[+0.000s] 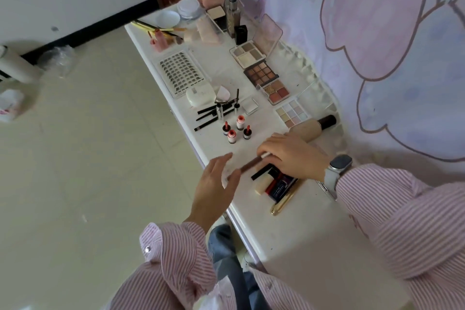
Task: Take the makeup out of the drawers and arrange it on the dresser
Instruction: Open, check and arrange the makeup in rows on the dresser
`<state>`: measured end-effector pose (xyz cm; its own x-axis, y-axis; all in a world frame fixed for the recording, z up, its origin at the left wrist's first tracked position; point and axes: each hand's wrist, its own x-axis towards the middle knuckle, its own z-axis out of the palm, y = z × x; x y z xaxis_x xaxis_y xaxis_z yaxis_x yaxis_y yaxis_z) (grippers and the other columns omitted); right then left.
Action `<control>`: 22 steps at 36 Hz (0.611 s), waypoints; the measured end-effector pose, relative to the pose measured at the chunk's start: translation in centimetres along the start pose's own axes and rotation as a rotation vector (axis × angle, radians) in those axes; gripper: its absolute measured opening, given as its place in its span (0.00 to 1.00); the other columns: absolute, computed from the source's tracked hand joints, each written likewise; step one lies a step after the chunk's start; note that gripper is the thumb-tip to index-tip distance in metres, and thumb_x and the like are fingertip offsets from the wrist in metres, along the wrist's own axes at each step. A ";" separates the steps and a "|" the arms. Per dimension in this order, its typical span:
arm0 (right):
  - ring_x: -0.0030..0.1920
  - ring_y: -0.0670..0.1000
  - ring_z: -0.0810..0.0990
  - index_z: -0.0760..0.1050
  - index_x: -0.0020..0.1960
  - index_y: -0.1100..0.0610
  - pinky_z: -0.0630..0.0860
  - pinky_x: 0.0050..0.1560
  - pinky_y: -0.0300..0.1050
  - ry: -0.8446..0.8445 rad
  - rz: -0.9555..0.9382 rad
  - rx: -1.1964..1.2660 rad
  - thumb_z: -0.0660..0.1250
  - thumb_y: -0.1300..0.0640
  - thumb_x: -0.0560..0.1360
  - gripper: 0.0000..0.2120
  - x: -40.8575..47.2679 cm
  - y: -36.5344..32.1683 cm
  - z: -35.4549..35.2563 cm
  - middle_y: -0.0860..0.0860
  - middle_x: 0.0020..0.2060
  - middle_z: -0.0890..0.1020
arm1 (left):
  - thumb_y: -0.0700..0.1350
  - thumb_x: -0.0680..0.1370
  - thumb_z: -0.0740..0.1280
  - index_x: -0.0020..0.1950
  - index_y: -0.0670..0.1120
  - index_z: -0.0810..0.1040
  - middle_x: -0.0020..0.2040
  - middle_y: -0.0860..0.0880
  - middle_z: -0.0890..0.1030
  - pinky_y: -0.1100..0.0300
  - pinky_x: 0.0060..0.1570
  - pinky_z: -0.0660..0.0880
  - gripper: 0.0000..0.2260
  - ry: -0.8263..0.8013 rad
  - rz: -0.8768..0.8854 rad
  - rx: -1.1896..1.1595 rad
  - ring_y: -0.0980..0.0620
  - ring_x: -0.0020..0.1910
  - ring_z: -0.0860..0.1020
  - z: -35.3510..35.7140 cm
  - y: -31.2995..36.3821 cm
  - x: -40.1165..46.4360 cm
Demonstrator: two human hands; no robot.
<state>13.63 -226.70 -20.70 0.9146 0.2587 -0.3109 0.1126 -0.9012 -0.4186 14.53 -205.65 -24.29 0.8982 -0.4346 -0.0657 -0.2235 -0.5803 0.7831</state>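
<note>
The right hand [293, 155] curls its fingers [266, 148] round the pale end of a brown pencil [251, 163], holding it just above the white counter [297, 229], while the left hand [217, 184] hangs flat with straight fingers, their tips at the pencil's other end. Under the right hand lies a cluster of lipsticks [275, 184]; farther along sit eyeshadow palettes [261, 73] and small red-capped bottles [236, 129]. The counter stands against a wall with a pink cartoon mural [377, 33], beside a beige tiled floor [88, 158].
</note>
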 end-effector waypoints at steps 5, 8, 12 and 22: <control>0.26 0.36 0.73 0.76 0.49 0.61 0.68 0.30 0.28 0.112 0.258 0.721 0.60 0.53 0.78 0.12 -1.4 -2.9 -0.8 0.45 0.31 0.75 | 0.46 0.79 0.62 0.56 0.44 0.78 0.42 0.53 0.77 0.71 0.33 0.65 0.10 0.004 0.087 0.095 0.59 0.32 0.72 -0.5 0.6 -0.8; 0.21 0.39 0.68 0.75 0.44 0.63 0.62 0.27 0.33 0.225 0.461 0.966 0.56 0.51 0.80 0.17 -0.7 -3.5 0.4 0.47 0.26 0.70 | 0.52 0.79 0.58 0.51 0.44 0.79 0.37 0.51 0.79 0.72 0.27 0.62 0.15 0.060 0.182 0.224 0.56 0.28 0.73 -0.9 1.0 -1.1; 0.29 0.40 0.70 0.71 0.48 0.60 0.67 0.29 0.28 0.412 0.405 0.890 0.53 0.58 0.81 0.10 -0.6 -4.8 1.1 0.48 0.34 0.73 | 0.50 0.80 0.58 0.49 0.45 0.80 0.25 0.57 0.69 0.68 0.24 0.58 0.14 0.044 0.087 0.194 0.59 0.21 0.64 -1.4 1.4 -1.4; 0.28 0.38 0.73 0.76 0.53 0.59 0.69 0.34 0.30 0.379 0.326 0.887 0.57 0.53 0.79 0.13 -1.2 -4.8 0.3 0.48 0.32 0.76 | 0.45 0.79 0.61 0.52 0.46 0.81 0.24 0.57 0.67 0.67 0.25 0.65 0.10 0.021 -0.055 0.126 0.59 0.23 0.66 -3.0 1.1 -0.8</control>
<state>11.83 -222.57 -18.56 0.9295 -0.2193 -0.2966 -0.3518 -0.2850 -0.8916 14.64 -203.91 -21.51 0.9178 -0.3862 -0.0922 -0.2184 -0.6850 0.6950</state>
